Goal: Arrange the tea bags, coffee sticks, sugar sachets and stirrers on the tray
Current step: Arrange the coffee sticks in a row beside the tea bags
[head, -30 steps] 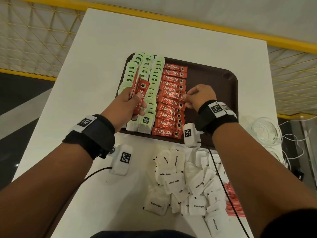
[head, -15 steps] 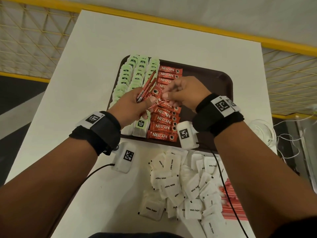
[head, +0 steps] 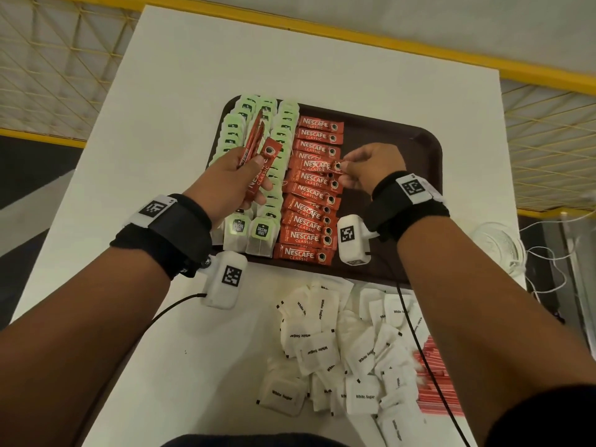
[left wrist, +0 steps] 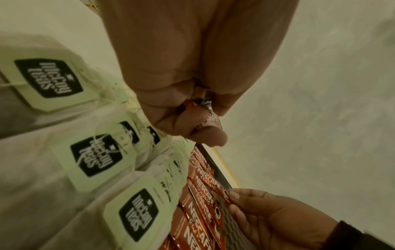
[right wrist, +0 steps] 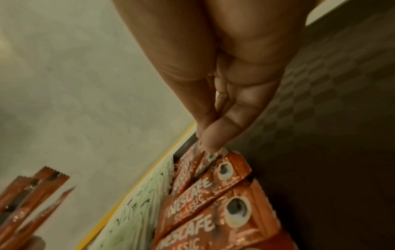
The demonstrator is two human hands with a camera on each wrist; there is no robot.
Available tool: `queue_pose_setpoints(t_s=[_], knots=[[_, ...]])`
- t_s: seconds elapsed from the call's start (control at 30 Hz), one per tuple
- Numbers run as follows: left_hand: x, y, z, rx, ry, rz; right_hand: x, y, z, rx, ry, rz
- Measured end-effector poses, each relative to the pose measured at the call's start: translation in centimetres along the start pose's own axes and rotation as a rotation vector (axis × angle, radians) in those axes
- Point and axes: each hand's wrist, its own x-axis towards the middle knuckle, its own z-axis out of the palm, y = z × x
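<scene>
We are laying coffee sticks: our right hand pinches one stick onto the red column at the tray's centre, while our left hand, at nine o'clock, grips spare sticks; next it wants squaring flat, we judge

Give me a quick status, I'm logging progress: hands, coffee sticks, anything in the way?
Left hand grips spare coffee sticks. Right hand pinches one stick over the tray's row. Sugar sachets on the table, off tray. Nothing blocking.
</scene>
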Motion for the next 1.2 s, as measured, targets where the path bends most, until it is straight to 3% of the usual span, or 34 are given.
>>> queue_pose_setpoints(t_s=[0.17,0.27,0.37,0.47,0.63,0.73,0.87,1.03,1.13,1.2], knots=[[0.2,0.3,-0.2,-0.034,-0.013,-0.044,0.9,0.4,0.2,-0.239,0.092,-0.016],[-0.1,0.6,0.1,-0.064,-0.058,-0.062,0.0,-0.7,0.1,-0.455,0.155,-0.191],[-0.3,0.7,0.6,-0.035,-0.137,-0.063,-2.1,-2.9,0.4,-0.449,-0.074,-0.363],[-0.3,0.9,1.1,0.011,-0.216,-0.039,-3.4,-4.2,1.1,-0.364,-0.295,-0.402],[0.0,1.6,1.2,-0.005,-0.201,-0.038,-2.2,-3.1,0.5,-0.037,-0.357,-0.237],[0.3,1.5,0.4,-0.035,-0.101,-0.042,-1.3,-1.9,-0.7,0.228,-0.253,-0.094],[0.7,0.9,-0.5,0.05,0.005,-0.007,-0.1,-0.6,-0.8,0.379,-0.069,0.091],[0.6,0.6,-0.4,0.056,0.012,-0.006,0.5,-1.0,0.6,0.324,-0.004,0.203],[0.7,0.6,-0.4,0.015,-0.009,-0.037,0.8,-1.7,1.0,0.175,0.036,0.223],[0.8,0.8,-0.4,-0.025,-0.023,-0.093,1.1,-1.4,0.9,-0.015,0.06,0.159]])
